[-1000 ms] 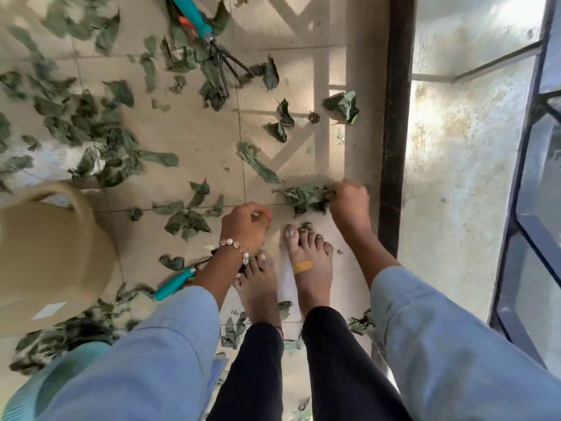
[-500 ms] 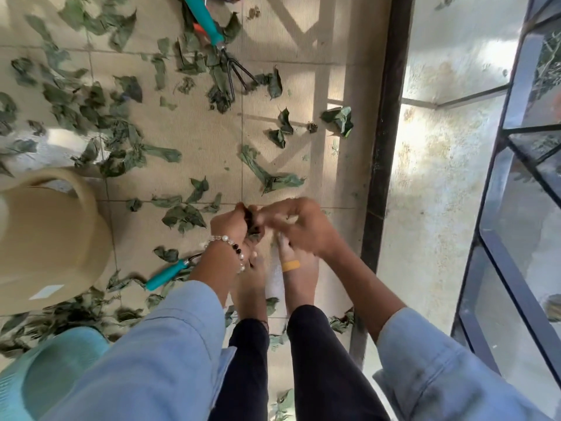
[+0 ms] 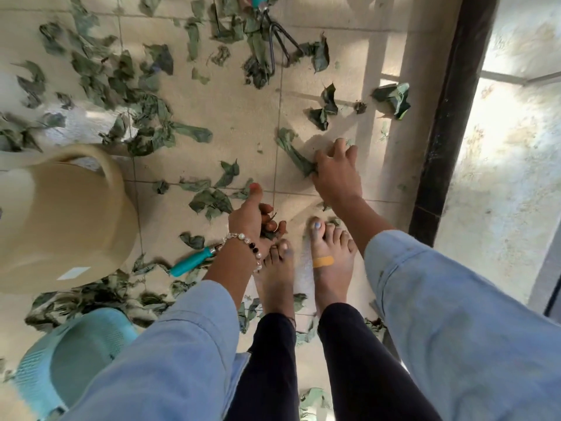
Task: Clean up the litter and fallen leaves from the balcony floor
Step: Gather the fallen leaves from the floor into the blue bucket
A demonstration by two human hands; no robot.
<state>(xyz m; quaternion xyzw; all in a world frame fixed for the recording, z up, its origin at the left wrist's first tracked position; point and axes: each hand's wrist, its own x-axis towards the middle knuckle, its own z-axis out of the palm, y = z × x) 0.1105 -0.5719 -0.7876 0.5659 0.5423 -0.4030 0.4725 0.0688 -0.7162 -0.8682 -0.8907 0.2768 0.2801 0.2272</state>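
Observation:
Green fallen leaves lie scattered over the beige tiled floor. My left hand grips a bunch of dark leaves just above my bare feet, thumb up. Further out, my right hand grasps a long curled leaf lying on the tile. More leaves and a crumpled one lie beyond my right hand.
A beige bucket stands at the left, a light blue basket below it. A teal-handled tool lies by my left wrist; a hand rake lies at the top. A dark threshold borders the floor on the right.
My right hand left my left hand, where it passed leaves over, and reached forward to the long leaf. My left hand stays low, holding the bunch.

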